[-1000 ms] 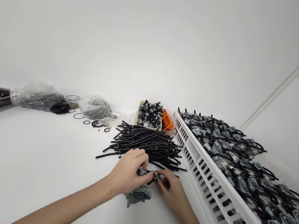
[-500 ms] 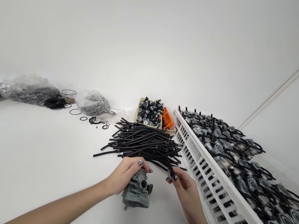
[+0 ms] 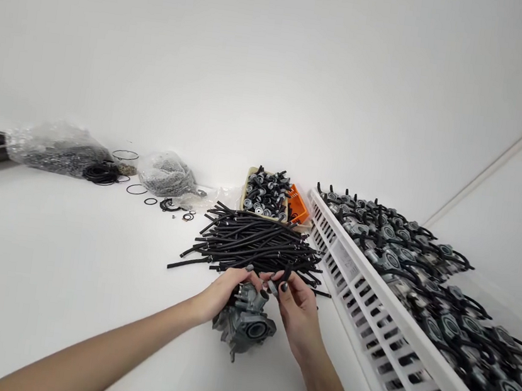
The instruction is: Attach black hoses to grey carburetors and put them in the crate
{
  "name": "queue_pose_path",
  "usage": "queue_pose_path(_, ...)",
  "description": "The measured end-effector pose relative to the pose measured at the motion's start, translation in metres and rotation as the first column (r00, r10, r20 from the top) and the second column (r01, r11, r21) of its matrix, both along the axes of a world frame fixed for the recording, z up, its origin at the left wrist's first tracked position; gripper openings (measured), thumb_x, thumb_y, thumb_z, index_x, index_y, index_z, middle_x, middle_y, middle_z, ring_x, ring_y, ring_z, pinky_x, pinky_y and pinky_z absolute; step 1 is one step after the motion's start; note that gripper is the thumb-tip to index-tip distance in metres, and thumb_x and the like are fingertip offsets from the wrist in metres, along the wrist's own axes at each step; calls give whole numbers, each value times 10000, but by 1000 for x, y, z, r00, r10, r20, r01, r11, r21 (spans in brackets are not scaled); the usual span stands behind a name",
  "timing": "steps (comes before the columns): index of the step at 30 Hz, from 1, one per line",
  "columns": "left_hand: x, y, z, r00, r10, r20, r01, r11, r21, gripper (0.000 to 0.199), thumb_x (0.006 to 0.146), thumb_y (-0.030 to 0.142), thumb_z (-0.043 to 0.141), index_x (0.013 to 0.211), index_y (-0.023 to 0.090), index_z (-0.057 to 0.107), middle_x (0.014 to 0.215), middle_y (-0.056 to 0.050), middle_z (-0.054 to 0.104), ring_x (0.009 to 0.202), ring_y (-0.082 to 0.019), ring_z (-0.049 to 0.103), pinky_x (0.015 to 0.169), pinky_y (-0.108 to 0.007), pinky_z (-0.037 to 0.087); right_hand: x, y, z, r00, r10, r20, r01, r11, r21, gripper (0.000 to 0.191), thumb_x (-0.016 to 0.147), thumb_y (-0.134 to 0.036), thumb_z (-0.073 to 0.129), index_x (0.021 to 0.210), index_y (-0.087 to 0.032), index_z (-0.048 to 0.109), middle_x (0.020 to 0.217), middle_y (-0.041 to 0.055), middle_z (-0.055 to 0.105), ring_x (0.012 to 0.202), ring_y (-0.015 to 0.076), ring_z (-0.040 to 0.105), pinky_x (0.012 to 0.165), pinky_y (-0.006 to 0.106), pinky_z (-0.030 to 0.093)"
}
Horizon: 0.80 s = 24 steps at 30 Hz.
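Observation:
My left hand (image 3: 221, 293) is closed around the upper left side of a grey metal carburetor (image 3: 245, 325), just above the white table. The carburetor is tilted, with a round flanged opening facing me and a short tube pointing up. In my right hand (image 3: 299, 317) is a small grey cap with a black rubber end (image 3: 286, 272), pinched between thumb and fingers. This cap is close beside the carburetor's upper right side; whether they touch I cannot tell. My left fingertips are partly hidden behind the carburetor.
Black hoses (image 3: 255, 239) lie piled beyond my hands. Behind them stand a cream tray (image 3: 245, 187) of similar caps and an orange bin (image 3: 301, 208). A white slatted crate (image 3: 373, 285) of carburetors fills the right. Plastic bags (image 3: 167, 174) and rubber rings (image 3: 137, 189) lie back left.
My right hand has brought the cap left, up to the carburetor. My left hand has turned the carburetor, so its flanged opening now faces me.

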<state>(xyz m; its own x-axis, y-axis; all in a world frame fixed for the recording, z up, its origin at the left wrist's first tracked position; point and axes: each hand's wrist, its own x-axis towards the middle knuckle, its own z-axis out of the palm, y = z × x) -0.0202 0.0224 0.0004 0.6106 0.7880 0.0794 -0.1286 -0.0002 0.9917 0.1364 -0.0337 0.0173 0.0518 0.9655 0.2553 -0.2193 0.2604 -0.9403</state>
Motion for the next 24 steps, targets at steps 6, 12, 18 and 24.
queue_pose_path(6,1,1,-6,999,52,8,-51,997,-56,477,892,540,370,728,174,629,690,-38,645,703,-192,609,699,-312,491,-1,4,-4,997,7,75,-8,1000,13,292,830,-479,617,905,-206,689,834,64,683,810,211,597,796,353,471)
queue_pose_path(12,3,2,-6,996,85,-2,-85,996,-16,516,888,586,353,716,170,605,725,-36,623,719,-182,576,723,-303,470,-6,2,1,997,47,66,-48,999,17,259,844,-454,610,901,-218,699,798,44,684,807,198,613,808,330,468)
queue_pose_path(18,3,0,0,998,68,12,-68,998,-11,515,895,590,337,682,178,561,697,-16,561,694,-165,535,718,-294,455,-8,4,-2,999,35,26,-35,999,-21,265,832,-466,620,912,-225,697,798,42,682,817,200,619,797,336,475)
queue_pose_path(24,4,1,1,998,56,5,-56,998,22,522,897,591,313,657,184,536,665,-6,519,664,-160,497,678,-287,442,-7,3,-1,998,52,30,-51,998,-19,270,828,-469,626,926,-229,701,822,42,685,833,198,615,806,330,467)
